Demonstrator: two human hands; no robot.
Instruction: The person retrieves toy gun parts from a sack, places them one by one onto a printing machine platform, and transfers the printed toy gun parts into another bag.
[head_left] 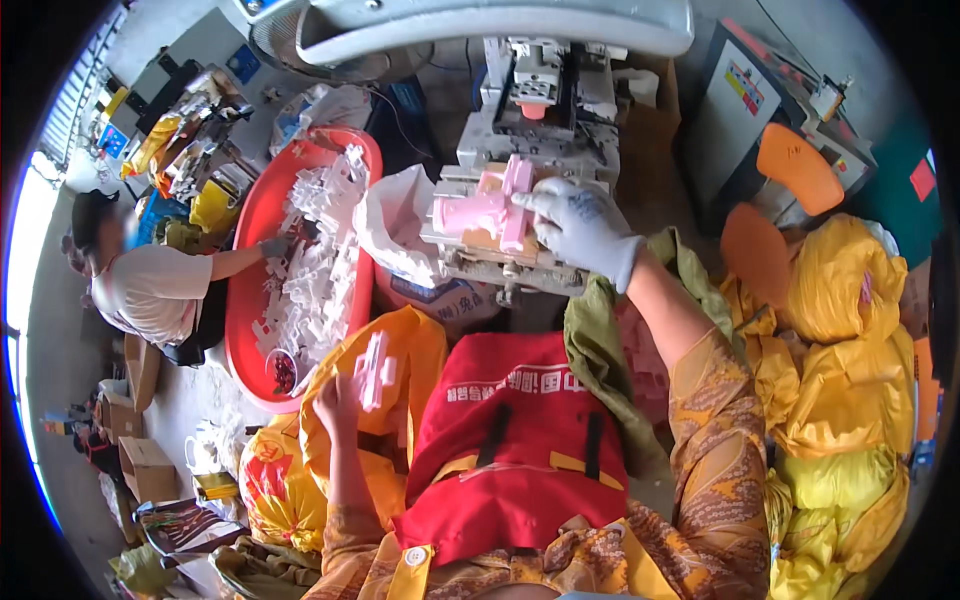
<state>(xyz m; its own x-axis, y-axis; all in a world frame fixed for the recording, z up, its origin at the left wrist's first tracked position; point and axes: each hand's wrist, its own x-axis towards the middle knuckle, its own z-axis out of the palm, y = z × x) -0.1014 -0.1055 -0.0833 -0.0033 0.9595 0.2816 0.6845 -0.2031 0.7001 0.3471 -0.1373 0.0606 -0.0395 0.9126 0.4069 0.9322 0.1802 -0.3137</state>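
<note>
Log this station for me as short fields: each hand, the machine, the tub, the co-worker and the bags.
Left hand: the bare left hand holds a pale pink piece
Right hand: the gloved right hand has its fingers at a pink part
Machine: the pink part sits on the front of the machine
Tub: red tub, heaped with white pieces
Co-worker: a co-worker reaches into the tub
Bags: yellow bags stacked at right

Pink plastic parts (pixel 516 203) (pixel 374 372), well apart
</note>
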